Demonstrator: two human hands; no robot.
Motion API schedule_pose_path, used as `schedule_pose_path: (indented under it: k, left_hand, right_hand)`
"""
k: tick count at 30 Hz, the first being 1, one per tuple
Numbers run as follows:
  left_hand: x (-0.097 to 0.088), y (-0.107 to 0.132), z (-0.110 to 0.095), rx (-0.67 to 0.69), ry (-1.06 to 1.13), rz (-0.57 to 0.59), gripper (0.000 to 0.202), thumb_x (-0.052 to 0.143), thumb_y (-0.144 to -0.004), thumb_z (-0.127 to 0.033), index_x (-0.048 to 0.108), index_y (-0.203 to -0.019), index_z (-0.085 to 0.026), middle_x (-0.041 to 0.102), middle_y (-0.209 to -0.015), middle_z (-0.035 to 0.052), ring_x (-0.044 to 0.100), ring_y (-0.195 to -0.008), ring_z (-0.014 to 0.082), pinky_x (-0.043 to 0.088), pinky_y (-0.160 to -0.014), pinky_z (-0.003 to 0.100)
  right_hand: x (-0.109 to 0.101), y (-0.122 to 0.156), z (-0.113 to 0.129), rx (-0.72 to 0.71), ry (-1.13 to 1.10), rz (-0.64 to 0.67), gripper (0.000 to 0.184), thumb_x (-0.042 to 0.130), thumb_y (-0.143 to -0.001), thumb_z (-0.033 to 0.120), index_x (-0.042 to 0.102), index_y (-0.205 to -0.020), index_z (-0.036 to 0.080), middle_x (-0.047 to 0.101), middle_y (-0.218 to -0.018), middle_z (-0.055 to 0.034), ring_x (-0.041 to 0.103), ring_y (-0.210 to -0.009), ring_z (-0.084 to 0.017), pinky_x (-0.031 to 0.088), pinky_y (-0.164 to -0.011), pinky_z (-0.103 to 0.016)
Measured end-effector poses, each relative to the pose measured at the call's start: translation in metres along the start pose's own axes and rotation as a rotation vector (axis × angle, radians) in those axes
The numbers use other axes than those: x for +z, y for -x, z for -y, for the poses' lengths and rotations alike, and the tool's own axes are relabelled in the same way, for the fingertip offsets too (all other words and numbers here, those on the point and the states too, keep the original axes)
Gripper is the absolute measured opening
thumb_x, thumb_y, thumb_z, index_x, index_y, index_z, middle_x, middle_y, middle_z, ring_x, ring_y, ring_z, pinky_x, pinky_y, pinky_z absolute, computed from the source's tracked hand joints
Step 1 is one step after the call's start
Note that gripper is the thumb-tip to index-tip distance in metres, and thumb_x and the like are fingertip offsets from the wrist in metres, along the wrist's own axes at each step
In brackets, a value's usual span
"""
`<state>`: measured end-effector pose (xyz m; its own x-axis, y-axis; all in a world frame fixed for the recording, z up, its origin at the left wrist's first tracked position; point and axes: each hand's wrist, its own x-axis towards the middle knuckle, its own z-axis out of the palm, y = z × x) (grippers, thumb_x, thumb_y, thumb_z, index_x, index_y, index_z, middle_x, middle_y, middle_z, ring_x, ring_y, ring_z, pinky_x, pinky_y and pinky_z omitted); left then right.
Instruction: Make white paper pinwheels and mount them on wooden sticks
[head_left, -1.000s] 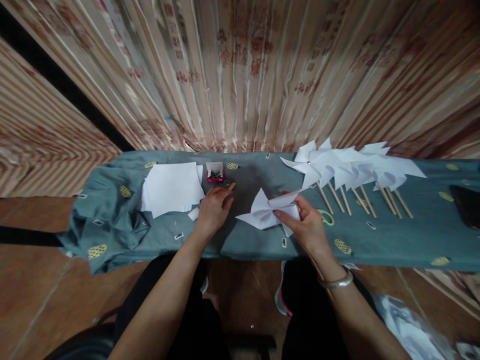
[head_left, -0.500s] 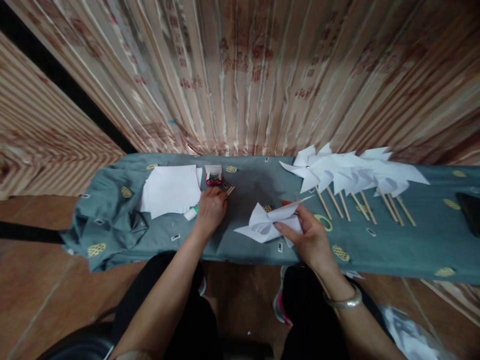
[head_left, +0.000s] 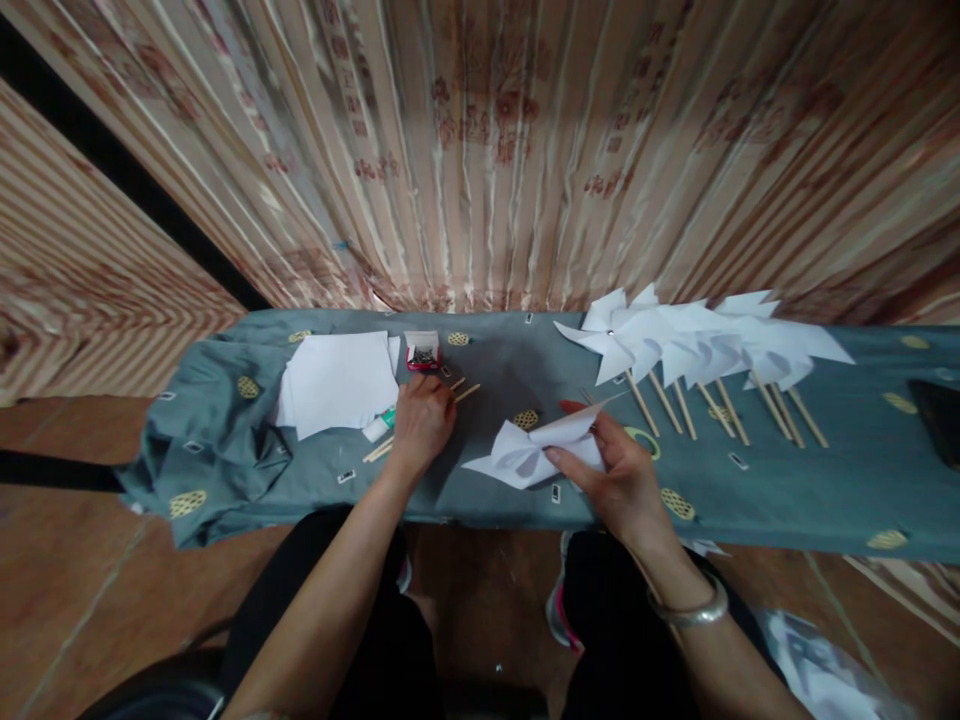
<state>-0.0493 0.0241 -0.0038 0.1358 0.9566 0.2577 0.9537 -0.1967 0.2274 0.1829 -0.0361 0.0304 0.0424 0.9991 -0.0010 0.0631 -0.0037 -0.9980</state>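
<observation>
Gripping a white folded-paper pinwheel [head_left: 517, 455] in the right hand [head_left: 626, 487], left of the palm, over the grey-green cloth-covered table [head_left: 795, 495]. Covering thin, pale wooden sticks [head_left: 468, 393] with the curled left hand [head_left: 422, 424]; cannot tell whether gripping.

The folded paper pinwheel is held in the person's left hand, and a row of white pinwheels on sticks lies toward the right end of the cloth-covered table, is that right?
Not quite: the head view shows the folded paper pinwheel held in the right hand, not the left. The row of white pinwheels on sticks does lie toward the right end of the cloth-covered table.
</observation>
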Motion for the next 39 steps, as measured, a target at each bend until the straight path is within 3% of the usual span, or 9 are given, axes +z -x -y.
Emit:
schedule_pose_path:
  k: [3,7,12,18,26,33,39]
  left_hand:
    - [-0.011,0.007,-0.011,0.009,0.274,-0.066,0.014,0.056,-0.083,-0.013,0.07,-0.083,-0.016,0.066,-0.09,0.0093,0.06,-0.094,0.0243,0.049,-0.085,0.038]
    - [-0.027,0.02,-0.025,-0.045,0.815,-0.073,0.008,0.061,-0.081,-0.021,0.068,-0.082,-0.018,0.063,-0.087,0.0038,0.061,-0.07,0.0133,0.052,-0.066,0.026]
    - [-0.04,0.034,-0.038,-0.146,1.182,-0.014,0.01,0.068,-0.077,-0.023,0.074,-0.084,-0.018,0.068,-0.082,0.0034,0.063,-0.065,0.0127,0.052,-0.06,0.023]
    - [-0.053,0.042,-0.042,-0.143,1.221,0.015,0.011,0.07,-0.078,-0.019,0.079,-0.082,-0.022,0.074,-0.083,0.0039,0.067,-0.075,0.0146,0.053,-0.067,0.022]
    - [-0.059,0.049,-0.042,-0.165,1.208,0.011,0.006,0.073,-0.077,-0.023,0.079,-0.078,-0.021,0.074,-0.078,0.0045,0.066,-0.072,0.0153,0.052,-0.067,0.024]
    - [-0.058,0.05,-0.042,-0.216,1.225,0.02,0.01,0.075,-0.076,-0.028,0.078,-0.08,-0.02,0.074,-0.08,0.0054,0.066,-0.072,0.016,0.052,-0.066,0.024]
    - [-0.057,0.05,-0.045,-0.195,1.25,0.063,0.01,0.072,-0.079,-0.023,0.08,-0.083,-0.022,0.073,-0.079,0.005,0.065,-0.072,0.0156,0.052,-0.066,0.024]
  right_hand:
    - [0.0,0.005,0.005,-0.052,0.075,0.011,0.049,0.077,-0.069,0.035,0.062,-0.114,0.02,0.077,-0.092,-0.0053,0.072,-0.075,-0.021,0.059,-0.063,-0.031]
    - [0.003,0.013,0.014,-0.13,0.213,0.012,0.041,0.069,-0.073,0.028,0.065,-0.113,0.021,0.077,-0.095,-0.0047,0.073,-0.081,-0.021,0.06,-0.066,-0.03]
    - [0.011,0.021,0.023,-0.263,0.366,-0.023,0.033,0.062,-0.076,0.022,0.067,-0.109,0.024,0.077,-0.097,-0.0031,0.074,-0.079,-0.018,0.059,-0.065,-0.025]
    - [0.013,0.027,0.025,-0.489,0.566,-0.092,0.019,0.061,-0.082,0.022,0.067,-0.1,0.024,0.074,-0.114,-0.0057,0.074,-0.085,-0.02,0.059,-0.064,-0.025]
    - [0.015,0.027,0.022,-0.689,0.686,-0.092,0.021,0.056,-0.087,0.024,0.066,-0.106,0.024,0.074,-0.112,-0.008,0.072,-0.099,-0.026,0.059,-0.082,-0.037]
    - [0.015,0.029,0.026,-0.707,0.682,-0.028,0.029,0.055,-0.089,0.025,0.062,-0.117,0.025,0.076,-0.095,-0.0058,0.072,-0.093,-0.027,0.06,-0.079,-0.04]
    - [0.016,0.028,0.026,-0.727,0.668,-0.091,0.036,0.056,-0.088,0.021,0.056,-0.125,0.024,0.076,-0.096,-0.0052,0.073,-0.092,-0.025,0.06,-0.079,-0.038]
